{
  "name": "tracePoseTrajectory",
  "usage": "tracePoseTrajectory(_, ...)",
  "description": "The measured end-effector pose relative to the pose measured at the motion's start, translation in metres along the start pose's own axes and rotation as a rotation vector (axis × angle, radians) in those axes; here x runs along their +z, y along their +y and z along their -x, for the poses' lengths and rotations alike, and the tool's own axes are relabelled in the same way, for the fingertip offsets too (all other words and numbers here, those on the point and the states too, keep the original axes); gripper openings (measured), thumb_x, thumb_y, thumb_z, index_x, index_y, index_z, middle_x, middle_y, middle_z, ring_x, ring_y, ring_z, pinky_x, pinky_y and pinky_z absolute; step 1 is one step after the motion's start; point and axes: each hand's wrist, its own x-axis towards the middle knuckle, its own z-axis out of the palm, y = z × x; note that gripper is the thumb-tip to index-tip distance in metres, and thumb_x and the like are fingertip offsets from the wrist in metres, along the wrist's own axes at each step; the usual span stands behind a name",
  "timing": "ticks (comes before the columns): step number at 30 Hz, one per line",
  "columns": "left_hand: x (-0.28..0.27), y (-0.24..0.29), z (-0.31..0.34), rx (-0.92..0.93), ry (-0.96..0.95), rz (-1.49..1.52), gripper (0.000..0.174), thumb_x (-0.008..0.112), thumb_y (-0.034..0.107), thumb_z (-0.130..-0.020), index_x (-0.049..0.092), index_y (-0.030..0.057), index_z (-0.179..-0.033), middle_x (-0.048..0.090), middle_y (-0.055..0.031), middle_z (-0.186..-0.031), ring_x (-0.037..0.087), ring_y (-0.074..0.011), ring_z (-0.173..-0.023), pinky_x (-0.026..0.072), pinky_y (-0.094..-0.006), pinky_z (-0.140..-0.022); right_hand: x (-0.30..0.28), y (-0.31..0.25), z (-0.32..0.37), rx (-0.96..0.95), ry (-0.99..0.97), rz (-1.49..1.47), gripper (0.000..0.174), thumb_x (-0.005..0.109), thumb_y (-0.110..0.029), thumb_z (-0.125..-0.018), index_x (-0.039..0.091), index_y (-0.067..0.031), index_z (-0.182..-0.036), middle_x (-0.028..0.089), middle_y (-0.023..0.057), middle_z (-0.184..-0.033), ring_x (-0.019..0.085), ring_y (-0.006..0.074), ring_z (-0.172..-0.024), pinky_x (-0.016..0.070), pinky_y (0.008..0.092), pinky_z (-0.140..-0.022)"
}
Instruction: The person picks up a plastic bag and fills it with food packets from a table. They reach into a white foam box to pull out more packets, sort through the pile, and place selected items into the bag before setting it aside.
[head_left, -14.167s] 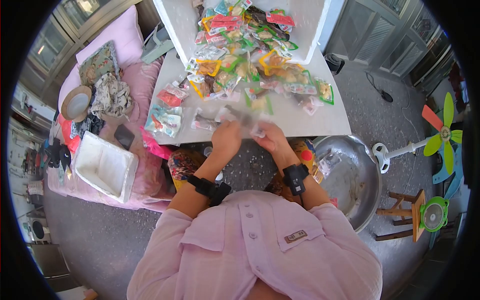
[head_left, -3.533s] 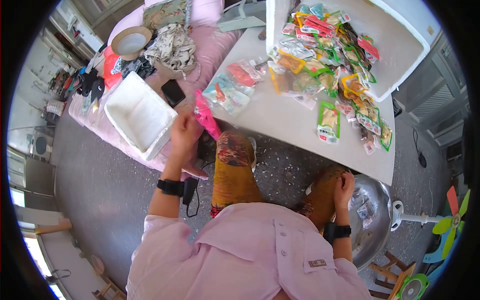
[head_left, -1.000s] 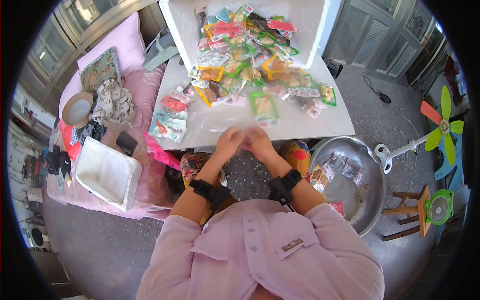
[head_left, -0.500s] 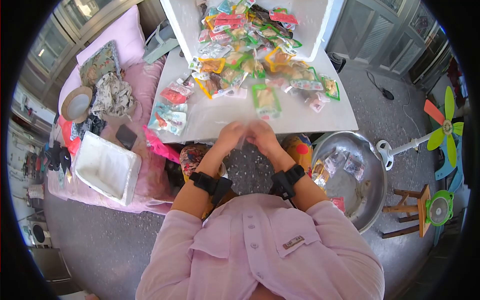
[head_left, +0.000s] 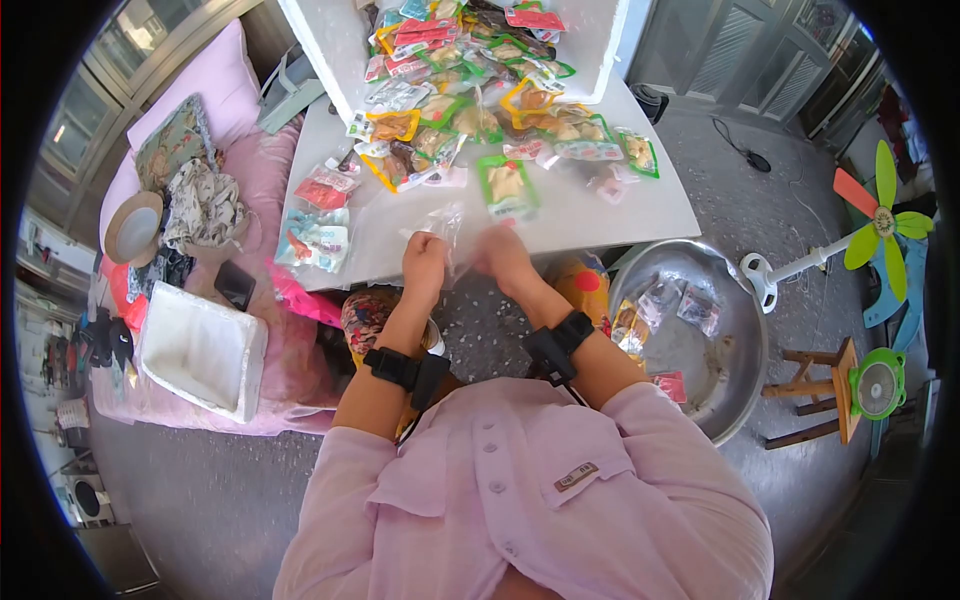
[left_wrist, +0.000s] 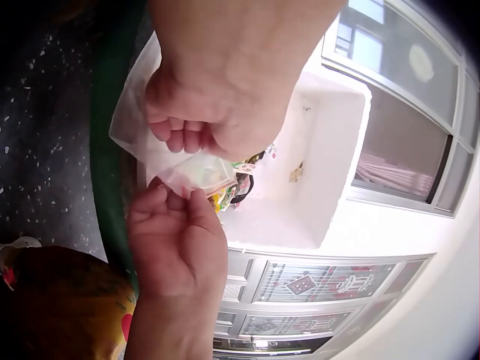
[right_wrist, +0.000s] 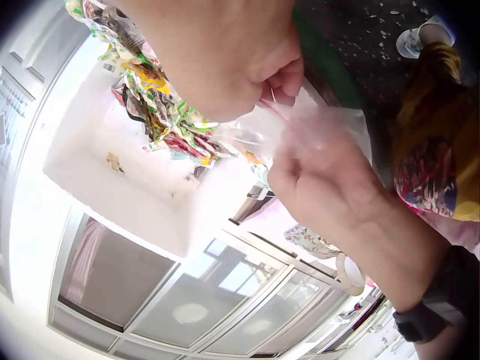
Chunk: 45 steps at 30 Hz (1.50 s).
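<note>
"Clear plastic bag [head_left: 440, 220], thin film. Who's got it?"

"Both. Left hand [head_left: 424, 265]: fingers curled in, gripping the film. Right hand [head_left: 505, 262]: blurred in the head view, but the wrist views show its fingers bent, pinching the bag's edge."

"Where's the bag?"

"Between the hands, over the near edge of the table [head_left: 620, 222]. Contents? Can't tell, film's too hazy."

"Step?"

"My read: working the bag's mouth apart. Next move probably calls for one hand to hold the rim spread while the other frees itself for a packet."

"Closest packet?"

"Green-edged food pouch [head_left: 504, 185], flat on the table, just beyond the right hand. Past that, heaped sealed food packets [head_left: 470, 75] spill from the white foam box [head_left: 325, 60], its opening facing the hands."

"Off the table?"

"Metal basin [head_left: 757, 330] on the right, several small packets [head_left: 698, 310] inside. Left, white foam tray [head_left: 200, 350] on the pink-covered bed [head_left: 300, 375]."
</note>
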Motion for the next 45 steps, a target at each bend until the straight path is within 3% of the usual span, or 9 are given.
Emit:
tracePoseTrajectory(6,0.004,-0.007,0.002,0.434,0.063,-0.480,0.004,0.048,0.006,-0.073,0.049,0.0025,-0.074,0.050,-0.0076,-0.063,0.050,-0.0156,-0.058,0.0394,-0.0277,-0.052,0.004,0.004,-0.008,-0.482,-0.112,0.680,0.015,0.049,-0.012,-0.074,0.050,0.0013,-0.081,0.053,0.0095,-0.067,0.053,0.0173,-0.062,0.0425,0.0264,-0.055)
tracePoseTrajectory(9,0.000,0.008,-0.003,0.698,0.199,-0.608,0.003,0.049,0.006,-0.072,0.049,0.0037,-0.074,0.051,-0.0113,-0.064,0.051,-0.0259,-0.058,0.0400,-0.0346,-0.052,-0.003,0.009,-0.021,-0.535,-0.113,0.667,0.016,0.051,-0.012,-0.072,0.050,0.0009,-0.081,0.053,0.0124,-0.070,0.054,0.0231,-0.066,0.0425,0.0301,-0.061)
tracePoseTrajectory(12,-0.012,0.040,-0.007,0.940,0.312,-0.855,0.002,0.050,0.006,-0.067,0.049,0.0063,-0.068,0.049,-0.0107,-0.062,0.049,-0.0303,-0.055,0.0388,-0.0397,-0.049,-0.021,0.009,-0.041,-0.917,0.074,1.098,0.021,0.055,-0.016,-0.070,0.051,-0.0010,-0.084,0.053,0.0135,-0.083,0.052,0.0256,-0.081,0.0410,0.0338,-0.067)
tracePoseTrajectory(15,-0.015,0.053,-0.013,1.017,0.304,-1.144,0.006,0.052,0.009,-0.063,0.046,0.0073,-0.063,0.047,-0.0083,-0.058,0.048,-0.0276,-0.051,0.0380,-0.0382,-0.046,-0.017,-0.025,-0.028,-0.977,0.281,1.422,0.034,0.058,-0.027,-0.068,0.051,-0.0027,-0.089,0.049,0.0126,-0.099,0.045,0.0257,-0.095,0.0370,0.0398,-0.073)
tracePoseTrajectory(18,-0.002,0.042,-0.015,0.921,0.132,-1.266,0.006,0.052,0.009,-0.064,0.046,0.0069,-0.067,0.049,-0.0105,-0.060,0.050,-0.0298,-0.054,0.0406,-0.0403,-0.049,-0.021,-0.030,-0.034,-0.869,0.366,1.643,0.046,0.060,-0.038,-0.063,0.050,-0.0046,-0.093,0.043,0.0111,-0.108,0.040,0.0260,-0.101,0.0331,0.0428,-0.076)
tracePoseTrajectory(27,0.018,-0.009,-0.024,0.603,0.057,-1.167,0.006,0.049,0.011,-0.068,0.048,0.0052,-0.068,0.052,-0.0135,-0.065,0.053,-0.0319,-0.060,0.0422,-0.0425,-0.053,-0.039,-0.040,-0.004,-0.495,-0.034,1.642,0.053,0.062,-0.043,-0.059,0.051,-0.0060,-0.096,0.046,0.0098,-0.101,0.041,0.0225,-0.099,0.0308,0.0428,-0.080)
tracePoseTrajectory(33,0.017,-0.010,-0.024,0.612,0.057,-1.123,0.007,0.049,0.011,-0.069,0.047,0.0043,-0.067,0.052,-0.0138,-0.064,0.052,-0.0324,-0.060,0.0418,-0.0424,-0.053,-0.046,-0.046,-0.031,-0.774,0.317,1.615,0.054,0.060,-0.040,-0.060,0.047,-0.0110,-0.104,0.045,0.0107,-0.108,0.039,0.0257,-0.104,0.0284,0.0453,-0.083)
tracePoseTrajectory(36,0.017,-0.012,-0.025,0.615,0.065,-1.128,0.007,0.049,0.011,-0.069,0.047,0.0044,-0.068,0.052,-0.0137,-0.065,0.052,-0.0325,-0.060,0.0417,-0.0425,-0.054,-0.043,-0.045,-0.046,-0.567,0.136,1.627,0.063,0.059,-0.050,-0.058,0.047,-0.0088,-0.103,0.042,0.0112,-0.107,0.037,0.0243,-0.103,0.0295,0.0437,-0.079)
tracePoseTrajectory(45,0.018,-0.004,-0.022,0.536,0.066,-1.121,0.008,0.048,0.013,-0.070,0.047,0.0047,-0.069,0.053,-0.0138,-0.067,0.053,-0.0324,-0.062,0.0415,-0.0425,-0.055,-0.053,-0.032,0.003,-0.728,-0.127,1.778,0.060,0.063,-0.046,-0.056,0.048,-0.0082,-0.101,0.041,0.0116,-0.108,0.035,0.0271,-0.104,0.0263,0.0451,-0.080)
